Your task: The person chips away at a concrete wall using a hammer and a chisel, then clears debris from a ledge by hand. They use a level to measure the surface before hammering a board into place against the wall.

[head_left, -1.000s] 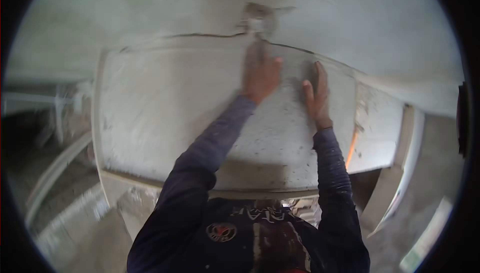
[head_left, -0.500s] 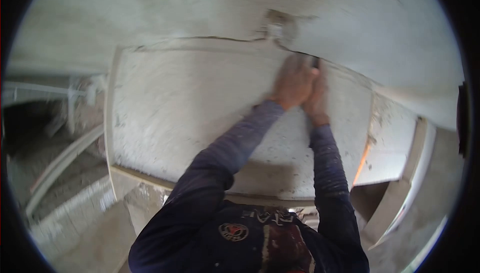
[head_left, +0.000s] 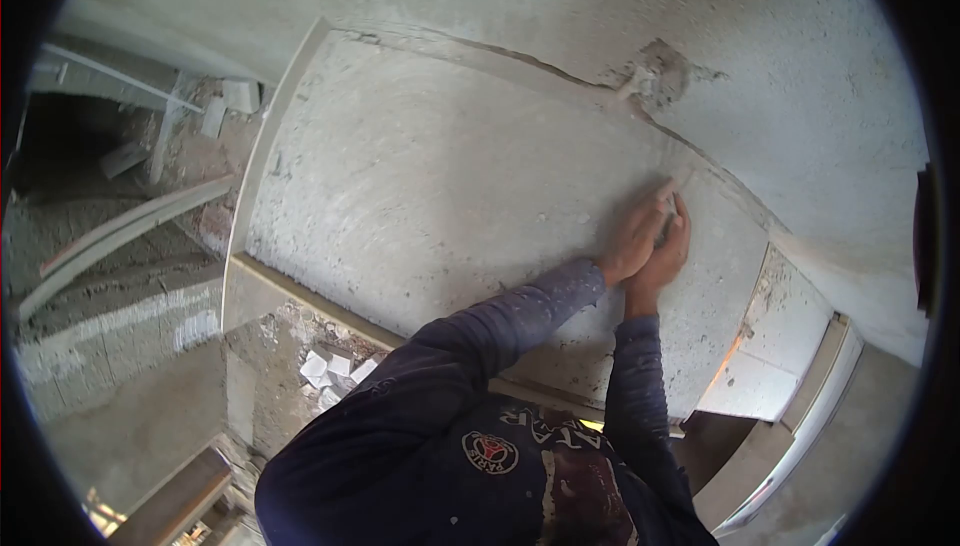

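Note:
My left hand and my right hand are close together over the right part of a rough grey cement slab. Their fingers are extended and slightly curved, and the fingertips come near each other. A narrow dark gap shows between the palms; I cannot make out anything held in it. Whether the hands press on the slab is hard to tell. Above them, a jagged crack runs along the slab's back edge, where it meets the plastered wall.
A broken patch marks the wall above the crack. White-faced panels adjoin the slab's right end. A raised rim borders its left side. Broken white pieces lie below the front edge, and rubble lies at left.
Both hands have come away from the crack at the back edge, toward me over the slab. My view has tilted, and more floor shows at left.

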`<state>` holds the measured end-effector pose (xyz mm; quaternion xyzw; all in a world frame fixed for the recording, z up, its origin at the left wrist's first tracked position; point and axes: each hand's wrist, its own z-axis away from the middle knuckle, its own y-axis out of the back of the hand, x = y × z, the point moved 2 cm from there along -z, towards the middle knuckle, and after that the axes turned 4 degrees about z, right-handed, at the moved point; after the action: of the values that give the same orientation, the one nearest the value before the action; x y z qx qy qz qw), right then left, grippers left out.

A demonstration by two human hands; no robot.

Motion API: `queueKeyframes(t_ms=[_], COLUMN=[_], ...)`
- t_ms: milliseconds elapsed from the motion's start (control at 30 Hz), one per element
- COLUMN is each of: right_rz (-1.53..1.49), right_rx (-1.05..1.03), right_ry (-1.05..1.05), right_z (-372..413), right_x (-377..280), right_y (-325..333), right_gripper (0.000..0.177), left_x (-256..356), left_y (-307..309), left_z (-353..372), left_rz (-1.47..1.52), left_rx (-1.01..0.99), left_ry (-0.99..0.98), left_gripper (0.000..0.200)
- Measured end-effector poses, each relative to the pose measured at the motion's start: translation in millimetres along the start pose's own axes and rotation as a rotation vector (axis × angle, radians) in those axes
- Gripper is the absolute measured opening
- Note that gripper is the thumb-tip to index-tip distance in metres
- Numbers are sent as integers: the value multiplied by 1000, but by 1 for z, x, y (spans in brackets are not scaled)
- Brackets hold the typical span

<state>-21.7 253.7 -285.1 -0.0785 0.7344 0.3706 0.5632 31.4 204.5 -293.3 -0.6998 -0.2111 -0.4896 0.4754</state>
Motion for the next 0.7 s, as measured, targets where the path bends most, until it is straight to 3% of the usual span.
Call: queueKeyframes(t_ms=[67,100,167,200,333,400,433,500,533,600,633,700], right_rz=[-864,-871,-1215,-1282,-1351,-2071,-2072,-1277,-1281,-1819,-1808,-1502], right_rx=[-55,-87,-121,-129,-304,-716,-735,-506,-520,-719,-740,-1232], right_ry=[-332,-323,-480,-497,-431,-670,-677,-535,-525,-859,-854,-37], right_z=[3,7,17,19,30,37,41,49,49,48,46,57], right_x=[23,14,-1,5,7,-6,-9,-33,-31,-36,-38,-88], right_y=[3,4,8,11,14,9,7,-1,-6,-23,-31,-50], right_gripper=[46,46,49,48,46,65,65,58,58,56,56,39], left_x=[-14,-10,-2,3,10,28,37,56,66,84,93,115], left_y=[-1,-1,-5,-11,-16,-15,-13,-1,6,22,31,54], left_z=[6,9,18,23,41,48,52,53,55,55,55,55], left_rz=[31,24,-213,-189,-308,-333,-341,-430,-434,-413,-409,-432], left_rx=[-42,-20,-46,-11,76,150,162,210,216,267,279,379], left_ry=[49,25,-91,-80,-205,-215,-224,-294,-308,-357,-372,-376], left_gripper=[43,43,38,37,35,35,35,34,34,34,34,33])
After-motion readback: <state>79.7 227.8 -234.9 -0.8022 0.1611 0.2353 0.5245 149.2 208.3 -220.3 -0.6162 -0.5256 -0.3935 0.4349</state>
